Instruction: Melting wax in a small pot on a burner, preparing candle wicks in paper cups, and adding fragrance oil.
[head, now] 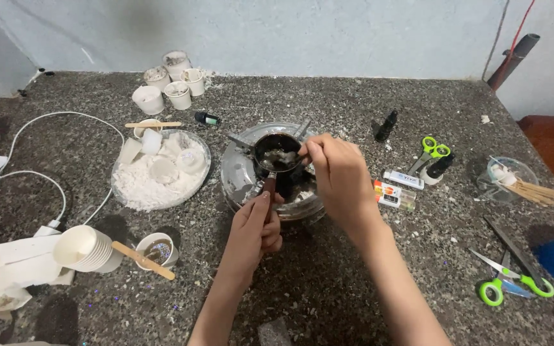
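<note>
My left hand grips the brown handle of a small dark metal pot that sits over a round glass bowl on the speckled stone counter. Whitish lumps lie inside the pot. My right hand reaches in from the right and holds a thin stirring tool whose tip is in the pot. Two metal bars stick out from under the pot across the bowl.
A glass dish of white flakes lies to the left, with small white cups behind it. A stack of paper cups and a cup with a wooden stick are front left. Green scissors, small bottles and a lighter lie to the right.
</note>
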